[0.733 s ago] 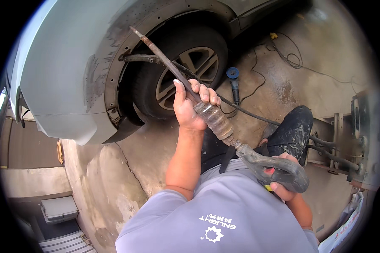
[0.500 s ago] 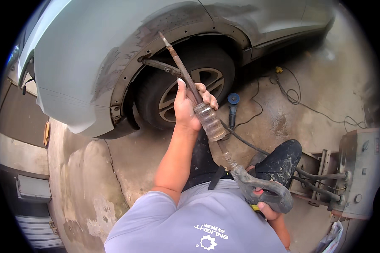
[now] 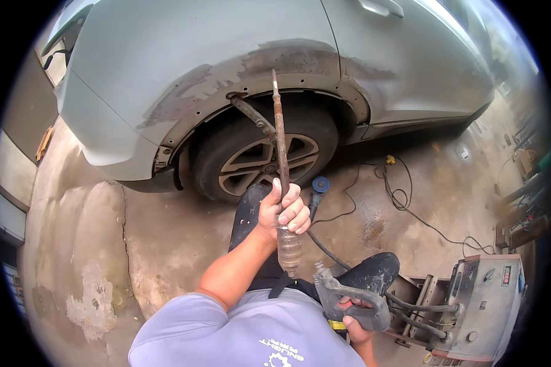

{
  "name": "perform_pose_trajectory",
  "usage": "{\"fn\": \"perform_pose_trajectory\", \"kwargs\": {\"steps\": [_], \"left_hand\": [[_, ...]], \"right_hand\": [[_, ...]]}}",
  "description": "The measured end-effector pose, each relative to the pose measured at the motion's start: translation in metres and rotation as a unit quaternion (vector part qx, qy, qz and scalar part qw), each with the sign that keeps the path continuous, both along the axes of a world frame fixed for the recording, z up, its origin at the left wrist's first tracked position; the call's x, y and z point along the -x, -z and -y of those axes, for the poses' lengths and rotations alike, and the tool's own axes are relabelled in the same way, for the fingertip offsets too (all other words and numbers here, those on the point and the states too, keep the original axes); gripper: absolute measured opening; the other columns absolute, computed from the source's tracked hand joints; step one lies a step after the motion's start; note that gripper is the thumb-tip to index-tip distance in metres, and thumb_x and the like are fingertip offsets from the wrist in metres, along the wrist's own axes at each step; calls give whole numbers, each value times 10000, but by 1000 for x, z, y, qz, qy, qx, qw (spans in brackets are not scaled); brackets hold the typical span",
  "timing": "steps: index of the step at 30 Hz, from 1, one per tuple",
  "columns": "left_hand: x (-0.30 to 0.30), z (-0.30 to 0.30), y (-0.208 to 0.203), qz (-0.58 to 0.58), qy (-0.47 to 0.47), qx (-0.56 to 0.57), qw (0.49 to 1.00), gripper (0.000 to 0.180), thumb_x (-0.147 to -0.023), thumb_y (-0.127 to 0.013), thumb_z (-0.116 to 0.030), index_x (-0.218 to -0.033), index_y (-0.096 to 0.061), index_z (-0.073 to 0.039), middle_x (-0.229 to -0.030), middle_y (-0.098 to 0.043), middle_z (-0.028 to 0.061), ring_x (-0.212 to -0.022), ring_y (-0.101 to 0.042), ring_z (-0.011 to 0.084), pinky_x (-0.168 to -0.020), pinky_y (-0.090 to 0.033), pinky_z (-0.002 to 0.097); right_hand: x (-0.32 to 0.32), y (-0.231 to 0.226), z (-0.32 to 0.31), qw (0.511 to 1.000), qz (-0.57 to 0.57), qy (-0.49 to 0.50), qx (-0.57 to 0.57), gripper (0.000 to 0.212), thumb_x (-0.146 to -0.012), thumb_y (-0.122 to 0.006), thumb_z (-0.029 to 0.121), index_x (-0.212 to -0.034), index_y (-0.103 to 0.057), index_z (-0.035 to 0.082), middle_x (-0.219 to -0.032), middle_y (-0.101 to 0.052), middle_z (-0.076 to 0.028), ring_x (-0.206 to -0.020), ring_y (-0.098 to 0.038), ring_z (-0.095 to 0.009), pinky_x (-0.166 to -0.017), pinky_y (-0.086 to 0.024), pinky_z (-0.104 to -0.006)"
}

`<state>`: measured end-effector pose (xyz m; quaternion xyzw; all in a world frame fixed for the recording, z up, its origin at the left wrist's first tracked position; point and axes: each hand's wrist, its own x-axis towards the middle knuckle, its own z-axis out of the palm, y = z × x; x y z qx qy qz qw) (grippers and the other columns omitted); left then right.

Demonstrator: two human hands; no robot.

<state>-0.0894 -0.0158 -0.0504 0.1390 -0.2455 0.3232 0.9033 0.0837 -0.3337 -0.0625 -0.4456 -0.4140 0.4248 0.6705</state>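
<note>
My left hand (image 3: pixel 283 211) is closed round the rusty rod of a slide hammer (image 3: pixel 280 137), just above its ribbed sliding weight (image 3: pixel 289 248). The rod points away from me, its thin tip over the sanded wheel arch (image 3: pixel 288 58) of a silver car; I cannot tell whether it touches. In my right hand (image 3: pixel 356 327), low on the right, is the loop handle of a dark welding gun (image 3: pixel 349 300). The gun's nose shows beside the rod's lower end with a gap between them. A slotted metal bar (image 3: pixel 254 117) is fixed at the arch edge, behind the rod.
An angle grinder (image 3: pixel 318 188) with a blue disc lies by the wheel (image 3: pixel 269 162). A thin cable with a yellow plug (image 3: pixel 390 160) trails over the concrete. To the right stands a grey welding machine (image 3: pixel 487 306), thick black cables running from it. My knees are below the wheel.
The view has shifted. The slide hammer has swung from leaning left to nearly straight ahead, and its lower end has parted from the gun. My left hand still grips the rod.
</note>
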Motion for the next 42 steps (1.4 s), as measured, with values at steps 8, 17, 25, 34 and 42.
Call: {"fn": "perform_pose_trajectory", "kwargs": {"steps": [8,17,25,34,42], "left_hand": [[9,5,-3,-311,-198,-1,930,516,-1090,-388,-546,-856,-506,-101,-647,-587,103,-653,-607,305,-661,-513,439],[15,7,-2,-275,-185,16,943,535,-1098,-370,-536,-835,-488,-85,-649,-584,131,-654,-621,340,-667,-525,441],[10,1,-21,-303,-213,-13,929,524,-1100,-354,-547,-851,-498,-109,-639,-553,74,-645,-594,286,-641,-510,430],[1,1,-32,-288,-217,-11,933,528,-1098,-356,-557,-844,-492,-115,-636,-552,59,-646,-587,274,-644,-516,427],[-3,3,-32,-302,-219,-20,928,487,-1103,-386,-523,-855,-469,-112,-659,-523,38,-670,-540,252,-657,-477,407]], "right_hand": [[0,-4,1,1000,20,7,15,650,-768,-696,33,-1389,-510,85,-1212,-564,-103,-1117,-588,-306,-994,-478,-485],[-5,0,-1,1000,27,-7,10,633,-779,-693,27,-1384,-516,84,-1229,-574,-101,-1128,-601,-304,-1004,-486,-489],[-9,6,-6,999,47,-18,-13,558,-791,-699,23,-1322,-530,49,-1222,-595,-130,-1135,-612,-294,-1001,-497,-479],[-15,2,3,992,121,-27,29,484,-817,-695,18,-1277,-545,6,-1197,-654,-173,-1128,-621,-279,-1010,-492,-440],[-13,-17,-9,986,164,31,20,332,-732,-761,82,-1046,-729,-21,-1017,-752,-123,-961,-726,-266,-862,-580,-359]]}}
